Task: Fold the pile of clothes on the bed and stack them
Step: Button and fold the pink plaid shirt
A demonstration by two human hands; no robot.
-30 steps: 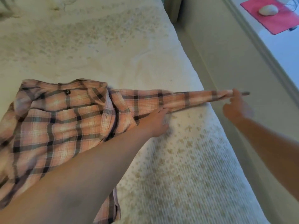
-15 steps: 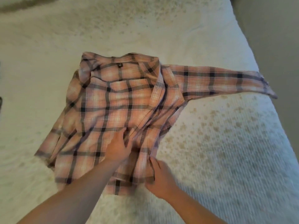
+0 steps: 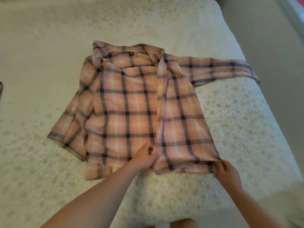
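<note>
A pink plaid button shirt (image 3: pixel 131 102) lies front-up and spread out on the bed (image 3: pixel 49 46), collar at the far side. Its right sleeve (image 3: pixel 222 69) stretches toward the bed's right edge; the left sleeve is folded in along the left side. My left hand (image 3: pixel 145 157) pinches the front placket near the bottom hem. My right hand (image 3: pixel 226 171) grips the bottom right corner of the hem. No other clothes of the pile show in this view.
The bed wears a cream textured cover with a faint flower print. Its right edge (image 3: pixel 256 89) runs diagonally, with grey floor (image 3: pixel 263 38) beyond. A dark object (image 3: pixel 1 91) peeks in at the far left edge.
The shirt's lower part now lies spread flat and wider. My right hand has moved from the middle of the hem out to the bottom right corner; my left hand has shifted to the placket.
</note>
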